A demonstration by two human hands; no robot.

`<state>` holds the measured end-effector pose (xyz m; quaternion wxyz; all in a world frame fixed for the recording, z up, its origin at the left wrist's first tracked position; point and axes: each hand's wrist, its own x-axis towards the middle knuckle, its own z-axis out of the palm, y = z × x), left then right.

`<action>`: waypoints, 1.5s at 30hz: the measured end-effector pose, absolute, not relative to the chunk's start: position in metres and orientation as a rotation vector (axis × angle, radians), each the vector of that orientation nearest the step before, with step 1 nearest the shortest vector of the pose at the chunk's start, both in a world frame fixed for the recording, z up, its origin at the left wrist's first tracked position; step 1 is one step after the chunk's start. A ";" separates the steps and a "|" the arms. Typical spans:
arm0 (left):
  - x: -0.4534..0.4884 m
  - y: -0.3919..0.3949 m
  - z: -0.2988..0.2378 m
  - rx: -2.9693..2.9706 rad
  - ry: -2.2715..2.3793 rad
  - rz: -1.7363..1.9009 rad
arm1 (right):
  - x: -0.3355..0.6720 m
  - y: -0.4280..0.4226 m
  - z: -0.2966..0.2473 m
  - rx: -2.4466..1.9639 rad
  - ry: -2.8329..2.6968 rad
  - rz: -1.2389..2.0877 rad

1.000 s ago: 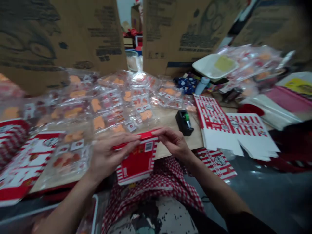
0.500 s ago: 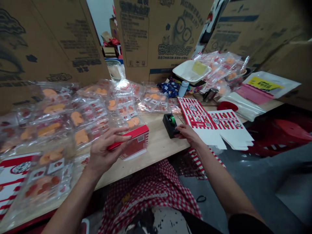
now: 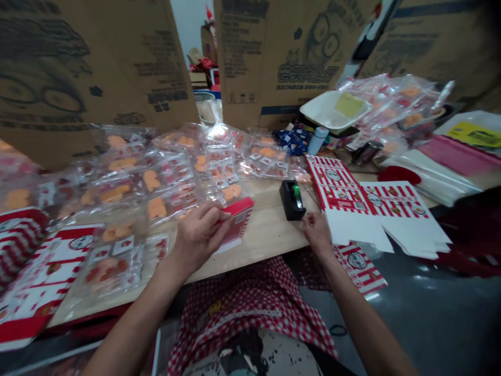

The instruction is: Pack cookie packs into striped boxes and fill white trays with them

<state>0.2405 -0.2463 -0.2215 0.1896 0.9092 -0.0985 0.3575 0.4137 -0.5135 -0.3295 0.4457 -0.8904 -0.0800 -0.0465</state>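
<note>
One red-and-white cardboard box (image 3: 239, 222) is near the front edge of the desk (image 3: 270, 240), the left hand (image 3: 199, 235) pinching its top; probably light, stiff yet crushable, best held by folded edges. The right hand (image 3: 319, 235) has its fingers drawn together beside the black plastic tape dispenser (image 3: 290, 205); whether they hold anything, I cannot tell.

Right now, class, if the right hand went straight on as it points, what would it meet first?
The right hand would probably meet the black tape dispenser, just ahead; contact and depth are unclear.

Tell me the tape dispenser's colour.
The tape dispenser is black, clearest in the head view.
</note>
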 end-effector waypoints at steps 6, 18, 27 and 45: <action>0.235 -0.251 -0.219 2.538 -0.265 0.907 | 0.340 -0.469 -0.252 -1.576 -0.548 0.297; 0.223 -0.247 -0.224 2.484 -0.179 0.928 | 0.310 -0.390 -0.226 -1.371 -0.476 0.614; 0.225 -0.241 -0.217 2.406 -0.278 0.776 | 0.308 -0.386 -0.243 -1.319 -0.559 0.547; 0.153 -0.225 -0.243 2.672 -0.503 0.720 | 0.418 -0.443 -0.283 -1.838 -0.469 0.201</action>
